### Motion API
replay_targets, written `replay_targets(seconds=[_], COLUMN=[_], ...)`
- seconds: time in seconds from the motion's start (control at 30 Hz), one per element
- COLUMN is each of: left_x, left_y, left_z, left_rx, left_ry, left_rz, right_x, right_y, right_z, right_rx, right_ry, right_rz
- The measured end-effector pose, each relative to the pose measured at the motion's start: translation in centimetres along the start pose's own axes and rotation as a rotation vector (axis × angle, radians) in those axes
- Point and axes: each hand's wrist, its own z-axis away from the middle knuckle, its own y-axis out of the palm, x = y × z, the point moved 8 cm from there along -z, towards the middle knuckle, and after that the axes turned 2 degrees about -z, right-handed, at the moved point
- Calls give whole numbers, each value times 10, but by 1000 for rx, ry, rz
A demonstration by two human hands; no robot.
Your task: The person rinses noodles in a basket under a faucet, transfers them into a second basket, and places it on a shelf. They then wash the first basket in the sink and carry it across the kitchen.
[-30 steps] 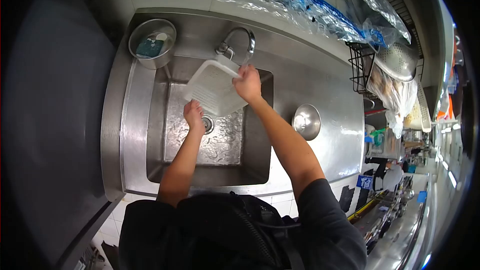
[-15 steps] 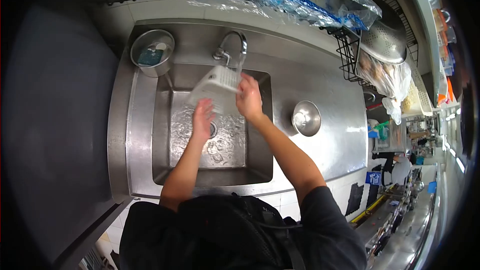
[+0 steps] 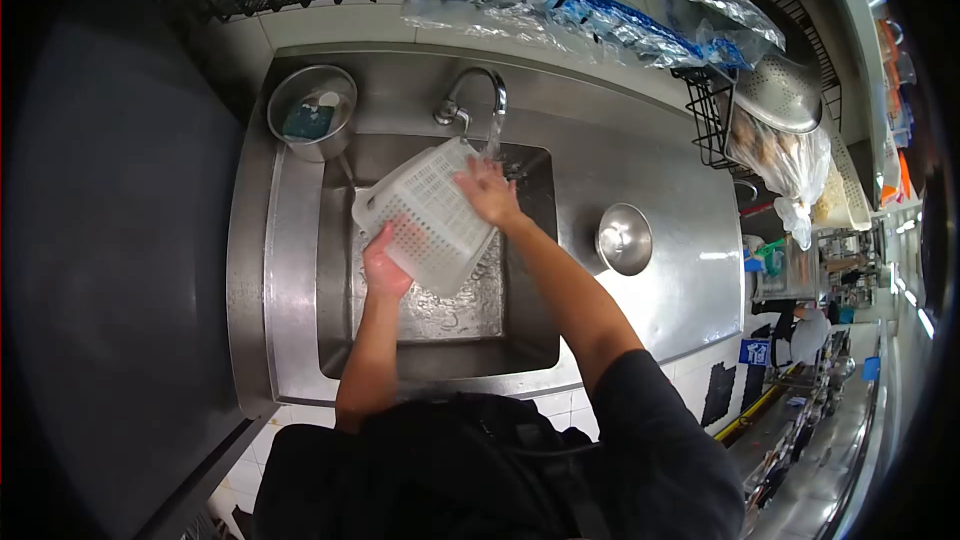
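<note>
A white perforated plastic basket (image 3: 425,195) is tilted over the steel sink (image 3: 335,325), its slotted underside facing up. My left hand (image 3: 388,265) grips its lower left side, with the thumb outside and the fingers showing faintly through the holes. Against the basket's upper right part lies my right hand (image 3: 488,192), fingers spread and slightly blurred. Water runs from the curved faucet (image 3: 490,85) just beyond my right fingertips. The sink's drain is hidden behind the basket.
A steel pot (image 3: 312,112) holding a dark green scouring pad stands at the sink's back left corner. On the right counter sits a small steel bowl (image 3: 624,240). Plastic bags (image 3: 580,10) hang over a rack above; a colander (image 3: 775,95) is at upper right. Another person (image 3: 805,335) is far right.
The basket has turned so that its perforated underside faces me and has come lower over the sink. My right hand has opened flat against it; my left hand has closed on its side.
</note>
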Motion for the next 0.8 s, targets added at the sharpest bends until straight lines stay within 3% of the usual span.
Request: replay_targets(seconds=[0.07,0.17,0.2,0.27,0.3,0.37,0.43,0.5,0.57,0.63,0.67,0.77,0.8], left_x=[-22,-29,-26,-5,-4,16,35,56,72,82,87,98,106], left_y=[-6,-12,-25,-52,-40,-11,-5,13,28,26,15,4,3], left_z=[7,7,-2,-25,-27,-39,-64,-82,-101,-124,-135,-163,-159], left_rx=[9,18,14,24,18,-11,-39,-58,-241,-309,-393,-277,-356], left_ry=[63,52,58,-43,-38,-107,-108,-135,-152,-172,-183,-202,-260], left_rz=[53,87,96,91,99,57,45,19,-43,-58,-78,-2,-25], right_x=[-36,-40,-29,3,1,-9,-6,24,10,30,31,8,13], right_y=[-9,5,14,50,58,70,47,6,-7,-8,-7,-6,-6], right_z=[-14,-27,-26,-18,-11,-5,6,8,6,24,37,76,89], right_rx=[-141,-294,-286,-129,-120,-20,62,-75,-46,-121,-102,-187,-206], right_ry=[268,261,257,56,55,76,118,-185,-108,-477,-436,-364,-348], right_rz=[62,60,68,71,76,-422,-486,-39,22,376,341,277,269])
